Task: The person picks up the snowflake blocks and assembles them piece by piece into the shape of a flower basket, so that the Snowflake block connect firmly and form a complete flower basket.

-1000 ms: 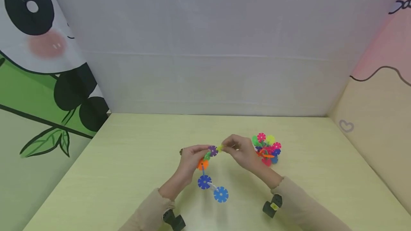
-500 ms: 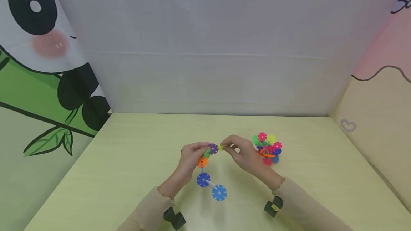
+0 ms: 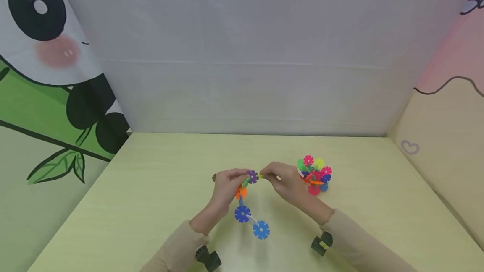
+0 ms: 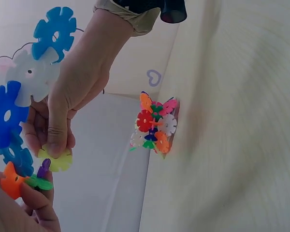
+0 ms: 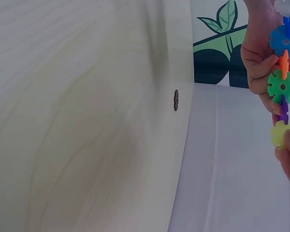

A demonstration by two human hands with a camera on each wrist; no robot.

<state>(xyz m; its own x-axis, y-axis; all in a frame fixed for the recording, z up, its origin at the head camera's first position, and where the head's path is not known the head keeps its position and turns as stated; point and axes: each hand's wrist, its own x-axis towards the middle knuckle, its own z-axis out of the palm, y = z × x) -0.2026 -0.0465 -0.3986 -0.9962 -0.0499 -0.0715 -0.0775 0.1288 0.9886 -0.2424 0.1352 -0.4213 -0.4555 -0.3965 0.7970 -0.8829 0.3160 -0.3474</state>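
Plastic snowflake discs form a chain between my hands and hang above the table. My left hand (image 3: 226, 189) pinches it near the green disc (image 5: 282, 88) and the purple disc (image 3: 252, 176). Thumb and fingers of my right hand (image 3: 285, 181) pinch a yellow disc (image 4: 58, 160), whose edge meets the purple one. Below the left fingers dangle an orange disc (image 3: 240, 192), a blue one (image 4: 17, 157) seen edge-on from above, a dark blue disc (image 3: 242, 213), a white one (image 4: 33, 72) and a light blue disc (image 3: 261, 230) at the tail.
A heap of loose, many-coloured snowflake discs (image 3: 314, 176) lies on the pale wooden table (image 3: 170, 158), just beyond my right wrist. One small dark brown piece (image 5: 176, 100) lies behind the left hand. A white cloth wall (image 3: 242, 95) closes off the table's far edge.
My hands have come slightly closer together, and less of the yellow disc shows between them. The hanging part of the chain sways a little; the heap stays put.
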